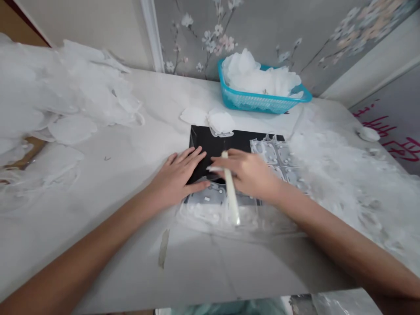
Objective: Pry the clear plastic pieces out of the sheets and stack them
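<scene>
My left hand [179, 177] lies flat with fingers stretched out on the left edge of the black board [208, 142], its thumb over a clear moulded plastic sheet [203, 208]. In my right hand [247, 173] is a slim cream-coloured tool [232, 197], slanting toward me; its working end is blurred, so I cannot tell its kind. A small white piece also shows at the right fingertips. The sheet has rounded, raised shapes and spreads over the board's front and right side. Two small stacks of white cut pieces [221, 121] rest at the board's far edge.
A blue basket [256, 101] full of white translucent pieces stands against the wall. White pieces are heaped at the left [82, 87], and clear plastic scraps [354, 175] pile up on the right. A strip of tape [163, 248] sticks to the white table [131, 262].
</scene>
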### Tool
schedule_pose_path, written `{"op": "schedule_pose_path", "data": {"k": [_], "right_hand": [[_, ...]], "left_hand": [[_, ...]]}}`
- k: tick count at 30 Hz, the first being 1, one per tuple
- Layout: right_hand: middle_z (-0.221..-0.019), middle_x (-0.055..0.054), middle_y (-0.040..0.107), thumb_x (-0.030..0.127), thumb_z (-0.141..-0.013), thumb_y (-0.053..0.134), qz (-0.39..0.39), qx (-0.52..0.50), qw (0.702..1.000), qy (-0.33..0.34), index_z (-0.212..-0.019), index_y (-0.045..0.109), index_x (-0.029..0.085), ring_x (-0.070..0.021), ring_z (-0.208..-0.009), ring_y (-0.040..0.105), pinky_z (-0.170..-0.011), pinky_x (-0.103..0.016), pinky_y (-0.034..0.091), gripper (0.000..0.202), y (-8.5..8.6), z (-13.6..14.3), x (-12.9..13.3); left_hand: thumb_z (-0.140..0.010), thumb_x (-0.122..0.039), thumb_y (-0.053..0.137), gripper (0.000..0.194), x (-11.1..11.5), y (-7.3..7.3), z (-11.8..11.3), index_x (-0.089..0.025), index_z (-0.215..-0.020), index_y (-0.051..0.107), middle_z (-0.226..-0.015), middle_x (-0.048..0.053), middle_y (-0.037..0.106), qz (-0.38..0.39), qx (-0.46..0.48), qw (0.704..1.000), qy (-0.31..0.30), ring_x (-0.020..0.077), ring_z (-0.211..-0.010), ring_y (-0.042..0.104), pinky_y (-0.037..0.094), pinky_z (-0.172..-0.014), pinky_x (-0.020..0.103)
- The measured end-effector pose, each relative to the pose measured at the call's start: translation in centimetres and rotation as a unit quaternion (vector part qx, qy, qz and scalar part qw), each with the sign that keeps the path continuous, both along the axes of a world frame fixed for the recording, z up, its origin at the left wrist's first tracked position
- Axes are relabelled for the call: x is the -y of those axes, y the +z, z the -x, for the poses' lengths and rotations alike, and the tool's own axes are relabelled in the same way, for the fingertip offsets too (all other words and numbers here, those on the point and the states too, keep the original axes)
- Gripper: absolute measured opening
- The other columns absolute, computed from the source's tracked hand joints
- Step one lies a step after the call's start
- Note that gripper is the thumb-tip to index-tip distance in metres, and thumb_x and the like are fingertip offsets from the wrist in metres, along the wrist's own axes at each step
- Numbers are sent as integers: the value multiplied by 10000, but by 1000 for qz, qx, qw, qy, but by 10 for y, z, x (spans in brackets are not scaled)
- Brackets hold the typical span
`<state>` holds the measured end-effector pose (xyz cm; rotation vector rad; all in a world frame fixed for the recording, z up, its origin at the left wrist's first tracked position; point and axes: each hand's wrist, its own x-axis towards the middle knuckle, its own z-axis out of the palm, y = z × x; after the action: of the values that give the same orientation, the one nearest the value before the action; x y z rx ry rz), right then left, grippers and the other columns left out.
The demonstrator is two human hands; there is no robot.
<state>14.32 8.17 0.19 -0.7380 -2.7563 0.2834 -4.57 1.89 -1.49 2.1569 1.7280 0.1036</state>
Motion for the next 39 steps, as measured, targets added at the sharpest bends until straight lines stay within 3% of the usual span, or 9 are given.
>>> {"op": "schedule_pose_path", "data": {"k": [3,8,10,17,21,25,30,34,39], "right_hand": [[-568,6,481,362,-872,485,61,-203,964,-161,-678,577,164,-106,-520,434,-483,-238,335,292,10,-9,-28],[-616,27,430,175,-785,534,274,-483,747,-366,-625,382,207,-86,-539,461,-482,-227,405,223,20,-15,-87],[-629,28,440,138,-788,491,311,-491,707,-404,-659,364,214,-89,-561,492,-499,-233,433,196,14,-8,-106],[-516,66,297,244,-875,356,254,-504,719,-405,-639,316,233,-72,-455,417,-460,-216,378,240,-17,36,-124],[-511,55,365,385,-785,574,372,-436,785,-236,-581,397,211,-76,-433,403,-423,-220,340,321,-23,59,-72],[-518,39,438,543,-762,568,424,-345,830,-109,-621,539,183,-79,-445,393,-413,-218,301,387,-19,60,-26],[-519,47,428,585,-776,522,429,-261,860,-91,-690,578,162,-72,-456,370,-418,-208,283,435,-8,44,-13],[-600,43,485,503,-665,687,385,-238,888,-77,-749,586,151,-77,-532,421,-481,-199,340,375,-12,33,-11],[-676,-6,587,452,-802,552,390,-278,874,-82,-734,577,155,-113,-615,518,-578,-233,429,305,-29,31,-11]], "left_hand": [[-870,-567,371,638,1,3,-2,-262,-1419,260,-1519,65,121,14,12,1000,-4,240,-1401,95,144,-1094,506],[-950,-341,260,410,3,9,-7,-376,-1331,407,-1506,-23,176,31,15,999,-33,278,-1400,37,168,-1060,567],[-951,-269,219,432,3,9,-8,-327,-1316,444,-1493,-27,224,27,13,999,-45,272,-1399,67,179,-1061,560],[-894,-136,236,462,2,6,-6,-168,-1305,446,-1427,55,389,-20,61,990,-123,214,-1360,260,232,-1066,474],[-817,-272,489,409,0,8,0,-173,-1213,515,-1247,86,569,-42,239,970,30,235,-1159,514,406,-951,362],[-682,-435,666,428,-2,10,5,-198,-1022,561,-1008,39,635,-69,394,881,251,186,-856,621,493,-685,269],[-729,-374,642,223,-5,9,6,-168,-807,605,-766,0,614,-71,491,827,264,115,-680,576,456,-620,212],[-748,-319,631,163,-7,4,5,-176,-761,554,-709,-26,594,-113,533,769,336,87,-625,556,444,-581,179],[-744,-337,631,184,-6,3,2,-195,-802,529,-681,-29,581,-83,554,763,321,109,-621,564,458,-564,190]]}}
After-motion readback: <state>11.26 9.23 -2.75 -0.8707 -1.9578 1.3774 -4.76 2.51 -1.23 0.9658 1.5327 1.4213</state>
